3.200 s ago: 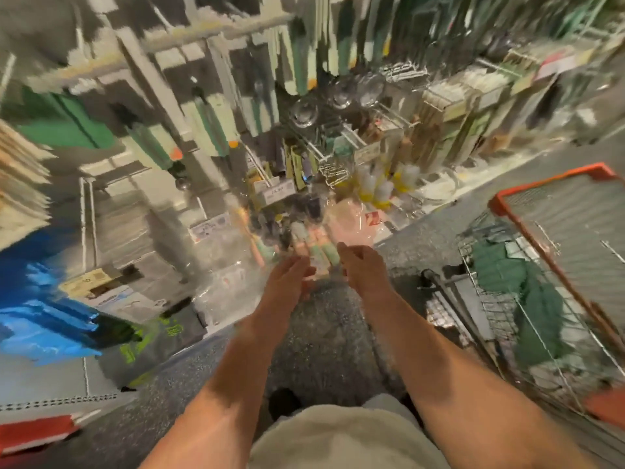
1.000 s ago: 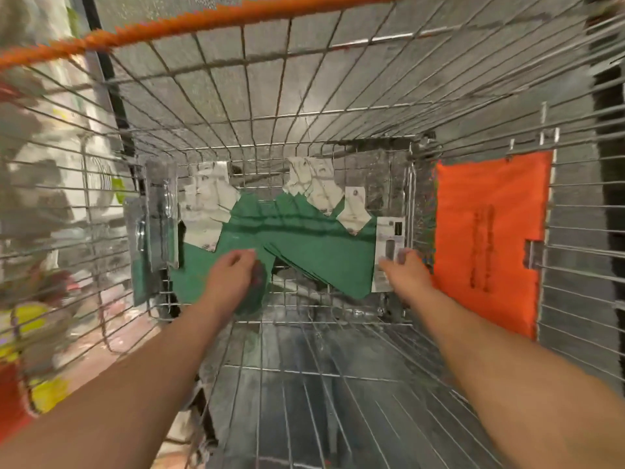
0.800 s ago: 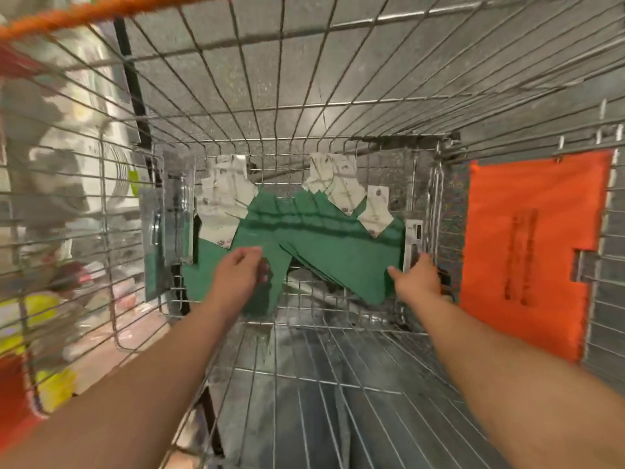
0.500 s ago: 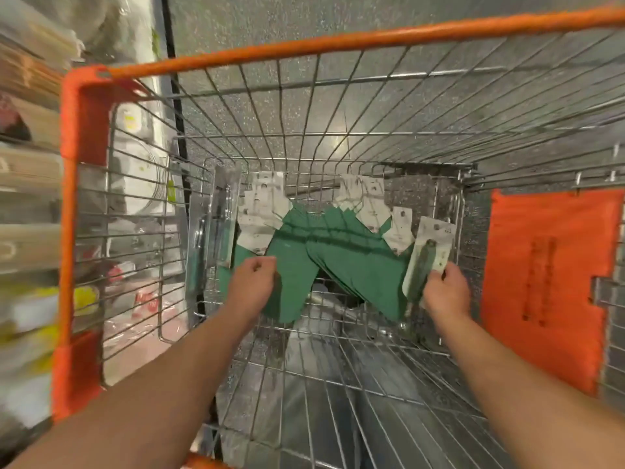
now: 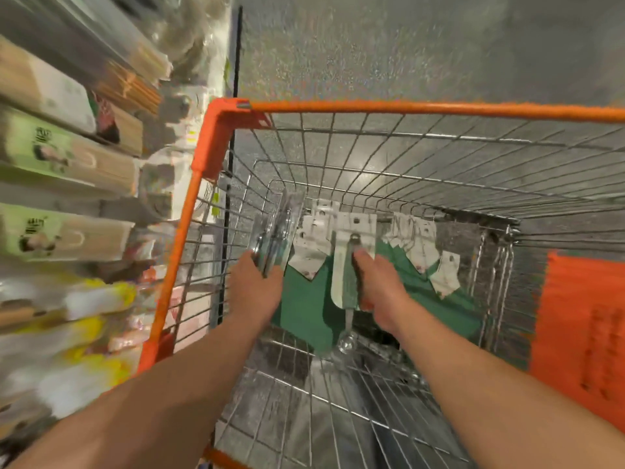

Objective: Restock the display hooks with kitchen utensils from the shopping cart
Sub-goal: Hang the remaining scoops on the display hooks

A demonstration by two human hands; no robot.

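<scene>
Both arms reach into a wire shopping cart [image 5: 372, 106] with an orange rim. My right hand [image 5: 378, 286] grips a carded metal utensil [image 5: 348, 265], a white backing card with a steel scoop end hanging below it. My left hand [image 5: 253, 289] holds clear blister packs [image 5: 277, 238] standing against the cart's left side. Behind both hands lies a fan of green packages with white header cards [image 5: 422, 265] at the cart's far end.
Shelves of boxed and bagged goods [image 5: 67, 198] run along the left, blurred. An orange plastic flap [image 5: 581, 333] covers the cart's right wall. Grey speckled floor [image 5: 406, 45] lies beyond the cart. Bare wire mesh [image 5: 321, 401] forms the cart bottom near me.
The view has tilted down and left, showing the cart's orange corner. My right hand has carried the carded utensil from the cart's right side toward the middle. My left hand has moved onto the clear packs.
</scene>
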